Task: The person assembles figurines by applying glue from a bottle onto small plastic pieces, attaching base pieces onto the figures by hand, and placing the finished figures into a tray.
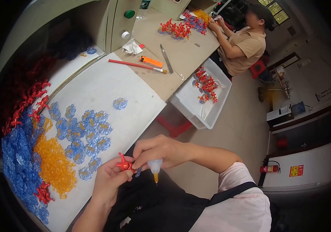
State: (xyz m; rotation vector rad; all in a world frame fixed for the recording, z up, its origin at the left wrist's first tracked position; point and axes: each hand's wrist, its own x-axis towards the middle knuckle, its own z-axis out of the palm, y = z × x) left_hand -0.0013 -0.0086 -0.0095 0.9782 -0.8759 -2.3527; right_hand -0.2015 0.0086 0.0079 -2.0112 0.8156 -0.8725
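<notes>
At the far left I see a blue heap [16, 166], with a red heap [34, 98] above it and a yellow heap [57, 166] beside it. Next, blue discs [90, 127] with yellow middles lie spread on white paper [138, 104]. By the paper's edge, the left hand [109, 176] has its fingers clamped on a red figure [125, 166] — held up before a black apron [154, 205]. Beyond, a brush [134, 65] and an orange lighter [150, 62] lie on the tabletop [150, 33]. The right hand [163, 150] grips a bottle [155, 166], tip down, thumb and forefinger together at the figure. A knife [166, 58] lies past the lighter — then a white bin [185, 102] holding red-and-blue pieces [206, 85], and a co-worker [243, 48].
</notes>
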